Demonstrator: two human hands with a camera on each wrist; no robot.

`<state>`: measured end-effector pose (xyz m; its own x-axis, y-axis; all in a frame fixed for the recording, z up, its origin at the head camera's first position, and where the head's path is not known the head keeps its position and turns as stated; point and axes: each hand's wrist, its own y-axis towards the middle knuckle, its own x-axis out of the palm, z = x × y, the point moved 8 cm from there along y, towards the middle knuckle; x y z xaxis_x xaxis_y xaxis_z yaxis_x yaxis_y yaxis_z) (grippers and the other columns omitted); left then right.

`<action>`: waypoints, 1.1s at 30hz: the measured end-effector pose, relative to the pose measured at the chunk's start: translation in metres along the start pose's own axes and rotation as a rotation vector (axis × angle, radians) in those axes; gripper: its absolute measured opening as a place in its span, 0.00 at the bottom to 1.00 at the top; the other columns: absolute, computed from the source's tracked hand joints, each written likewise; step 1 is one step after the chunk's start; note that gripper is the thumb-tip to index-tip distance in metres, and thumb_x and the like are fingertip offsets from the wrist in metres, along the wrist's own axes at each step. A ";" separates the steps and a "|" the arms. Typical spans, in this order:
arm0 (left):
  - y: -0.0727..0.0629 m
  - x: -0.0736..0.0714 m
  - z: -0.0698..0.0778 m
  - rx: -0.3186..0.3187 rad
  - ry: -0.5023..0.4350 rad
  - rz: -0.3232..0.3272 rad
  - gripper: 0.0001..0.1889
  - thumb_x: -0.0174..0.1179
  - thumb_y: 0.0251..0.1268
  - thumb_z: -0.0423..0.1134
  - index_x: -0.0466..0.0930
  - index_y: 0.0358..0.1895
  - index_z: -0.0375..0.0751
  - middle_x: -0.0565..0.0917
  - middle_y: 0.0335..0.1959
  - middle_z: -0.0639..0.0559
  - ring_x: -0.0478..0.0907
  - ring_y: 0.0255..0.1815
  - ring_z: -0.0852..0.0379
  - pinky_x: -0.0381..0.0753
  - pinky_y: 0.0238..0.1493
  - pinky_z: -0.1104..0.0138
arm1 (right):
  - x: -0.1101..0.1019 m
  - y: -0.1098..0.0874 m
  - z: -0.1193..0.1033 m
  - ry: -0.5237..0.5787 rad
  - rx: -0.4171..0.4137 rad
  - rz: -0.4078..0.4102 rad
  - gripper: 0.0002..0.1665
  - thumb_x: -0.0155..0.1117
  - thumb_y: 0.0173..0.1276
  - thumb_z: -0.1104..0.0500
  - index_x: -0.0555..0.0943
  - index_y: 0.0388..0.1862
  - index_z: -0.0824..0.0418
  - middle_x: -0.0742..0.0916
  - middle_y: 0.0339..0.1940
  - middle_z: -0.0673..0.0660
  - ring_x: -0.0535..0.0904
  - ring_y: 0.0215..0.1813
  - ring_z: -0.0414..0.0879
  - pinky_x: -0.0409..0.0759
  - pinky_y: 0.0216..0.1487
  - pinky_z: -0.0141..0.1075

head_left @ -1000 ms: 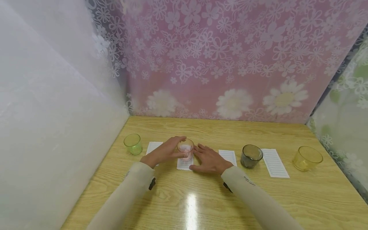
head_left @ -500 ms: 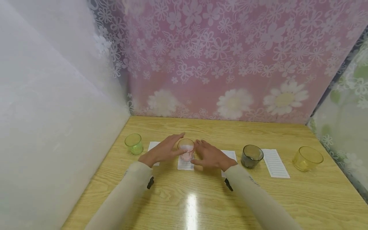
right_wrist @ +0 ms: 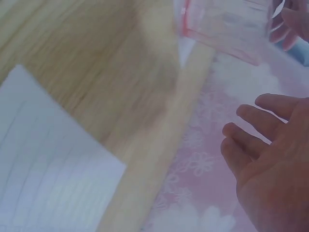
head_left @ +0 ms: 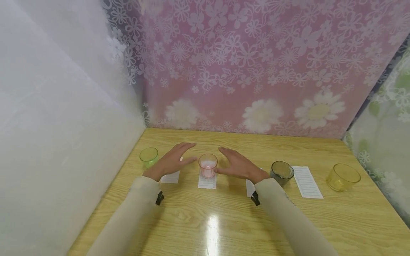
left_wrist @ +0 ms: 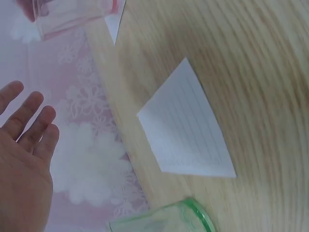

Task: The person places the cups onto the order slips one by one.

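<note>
A small pink glass (head_left: 208, 170) stands upright on a lined paper slip (head_left: 207, 184) in the middle of the table, with both hands raised around it. On its left, my left hand (head_left: 173, 160) has its fingers extended and holds nothing; a gap separates it from the glass. My right hand (head_left: 238, 165) is on the other side, fingers stretched out and thumb near the glass wall. Both wrist views show relaxed, spread fingers, with the pink glass (left_wrist: 72, 17) at the top left in the left wrist view and the same glass (right_wrist: 227, 24) at the top in the right.
A green glass (head_left: 149, 156) stands far left, beside a paper slip (head_left: 171, 177) partly under my left arm. To the right are another slip (head_left: 250, 188), a dark grey glass (head_left: 282, 172), a longer slip (head_left: 307, 182) and a yellow glass (head_left: 343, 177). A flowered curtain (head_left: 224, 89) hangs behind the table.
Both hands have come away from the pink glass and spread apart, the left one leftward and the right one rightward. The glass stays on its slip.
</note>
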<state>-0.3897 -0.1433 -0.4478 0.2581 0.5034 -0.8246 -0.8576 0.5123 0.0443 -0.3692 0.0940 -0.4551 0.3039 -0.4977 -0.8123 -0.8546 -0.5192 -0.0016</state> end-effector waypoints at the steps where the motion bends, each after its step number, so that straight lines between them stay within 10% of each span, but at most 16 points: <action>1: -0.001 -0.003 -0.002 -0.002 0.004 0.007 0.38 0.52 0.84 0.68 0.59 0.89 0.60 0.62 0.88 0.48 0.56 0.90 0.41 0.60 0.85 0.35 | -0.001 0.001 -0.003 0.005 -0.009 0.006 0.61 0.67 0.75 0.29 0.55 0.92 0.58 0.62 0.91 0.64 0.56 0.90 0.65 0.59 0.85 0.68; 33: -0.037 -0.067 -0.058 -0.062 0.078 0.188 0.32 0.57 0.88 0.47 0.62 0.87 0.42 0.63 0.85 0.34 0.57 0.86 0.29 0.60 0.82 0.30 | 0.015 0.047 -0.069 -0.025 -0.063 0.031 0.58 0.61 0.77 0.27 0.53 0.93 0.53 0.59 0.92 0.57 0.53 0.92 0.59 0.59 0.87 0.64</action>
<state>-0.4009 -0.2363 -0.4268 0.0573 0.5295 -0.8464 -0.9139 0.3690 0.1689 -0.3757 0.0144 -0.4277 0.2662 -0.4976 -0.8256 -0.8351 -0.5468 0.0602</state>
